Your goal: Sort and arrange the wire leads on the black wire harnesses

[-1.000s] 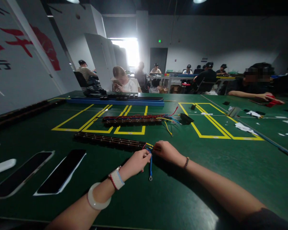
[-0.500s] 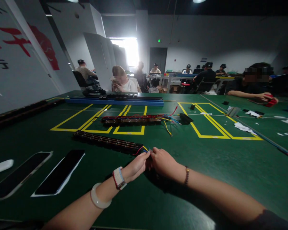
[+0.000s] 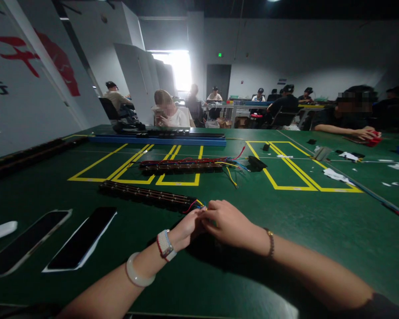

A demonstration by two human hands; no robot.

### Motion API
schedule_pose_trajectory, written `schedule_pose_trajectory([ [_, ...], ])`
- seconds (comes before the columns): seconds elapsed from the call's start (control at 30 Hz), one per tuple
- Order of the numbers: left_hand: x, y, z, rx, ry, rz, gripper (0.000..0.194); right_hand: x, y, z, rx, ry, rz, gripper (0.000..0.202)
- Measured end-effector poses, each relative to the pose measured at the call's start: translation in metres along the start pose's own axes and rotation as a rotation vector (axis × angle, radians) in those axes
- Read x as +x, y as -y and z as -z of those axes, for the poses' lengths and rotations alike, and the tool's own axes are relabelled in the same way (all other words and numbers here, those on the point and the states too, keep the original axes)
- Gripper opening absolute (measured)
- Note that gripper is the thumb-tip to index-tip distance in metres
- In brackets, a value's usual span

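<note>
A big, dim workroom holds long green work tables, and other people sit at the far ones. The near green surface (image 3: 286, 230) is marked with yellow tape boxes (image 3: 173, 179), which look like set places for parts. One long black strip with wires (image 3: 182, 165) lies across those boxes, its loose coloured ends trailing to the right. A second long black strip (image 3: 146, 195) lies nearer, slanting toward the person, probably so that its wire end is close to both hands. Two dark phones (image 3: 81, 239) lie flat at the left, well apart from the work.

The left hand (image 3: 186, 228) and right hand (image 3: 228, 221) meet, touching, at the near strip's right end. Their fingertips are pinched narrow on the short coloured wires (image 3: 194, 204) that come out of that end; red, yellow and blue show just beside the fingers. The wires run from the strip straight into the grip, and their tips are hidden under the fingers.
</note>
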State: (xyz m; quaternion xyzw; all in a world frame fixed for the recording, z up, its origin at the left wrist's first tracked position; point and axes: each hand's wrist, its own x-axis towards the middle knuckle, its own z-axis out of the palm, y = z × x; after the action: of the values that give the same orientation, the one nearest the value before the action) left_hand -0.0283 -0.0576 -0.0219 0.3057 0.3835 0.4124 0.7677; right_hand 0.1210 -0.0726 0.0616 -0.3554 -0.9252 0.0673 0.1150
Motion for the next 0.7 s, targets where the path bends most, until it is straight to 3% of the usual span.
schedule_pose_trajectory([
  [0.13, -0.004, -0.005, -0.006, 0.036, -0.027, 0.012, 0.016, 0.006, -0.019, 0.002, -0.091, -0.032, -0.218, 0.028],
  [0.27, -0.007, -0.009, -0.007, 0.136, 0.005, 0.024, 0.025, 0.008, -0.030, -0.007, -0.020, 0.214, -0.268, 0.043],
  [0.33, -0.008, -0.009, -0.006, 0.183, 0.010, 0.032, 0.028, 0.009, -0.030, -0.010, 0.080, 0.279, -0.272, 0.044],
  [0.5, -0.007, -0.008, -0.004, 0.259, 0.016, 0.038, 0.028, 0.010, -0.028, -0.009, 0.173, 0.284, -0.287, 0.035],
  [0.7, -0.007, -0.007, -0.004, 0.328, 0.053, 0.019, 0.033, 0.011, -0.033, -0.010, 0.033, 0.264, -0.329, 0.033],
])
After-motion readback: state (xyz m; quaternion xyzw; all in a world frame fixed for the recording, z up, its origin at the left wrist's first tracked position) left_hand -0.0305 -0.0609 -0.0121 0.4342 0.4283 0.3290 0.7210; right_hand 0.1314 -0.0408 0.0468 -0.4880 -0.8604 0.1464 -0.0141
